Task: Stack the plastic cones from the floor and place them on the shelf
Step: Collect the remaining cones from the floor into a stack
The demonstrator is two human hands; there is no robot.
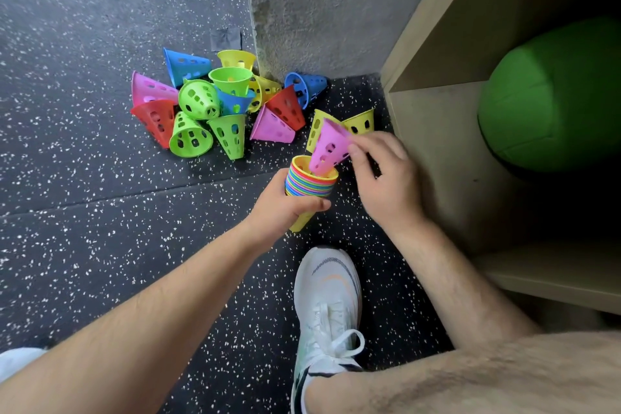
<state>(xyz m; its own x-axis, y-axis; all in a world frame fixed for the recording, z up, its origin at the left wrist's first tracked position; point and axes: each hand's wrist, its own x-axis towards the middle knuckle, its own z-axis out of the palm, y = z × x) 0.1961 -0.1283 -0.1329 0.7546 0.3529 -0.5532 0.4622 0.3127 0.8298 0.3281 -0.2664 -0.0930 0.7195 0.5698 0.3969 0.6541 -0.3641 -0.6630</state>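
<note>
My left hand (280, 207) grips a stack of nested cones (311, 182) in many colours, wide end up, just above the floor. My right hand (383, 175) pinches a pink cone (327, 148) by its rim, with the narrow end dipping into the top of the stack. Two yellow cones (363, 123) lie on the floor just behind the pink one. A pile of several loose cones (215, 104) in green, blue, red, pink and yellow lies in the corner to the left. The wooden shelf (433, 131) stands at the right.
A large green ball (551, 94) fills the lower shelf compartment. My white shoe (327, 299) rests on the speckled black rubber floor (100, 245) below the hands. A grey concrete wall (319, 3) runs behind the pile.
</note>
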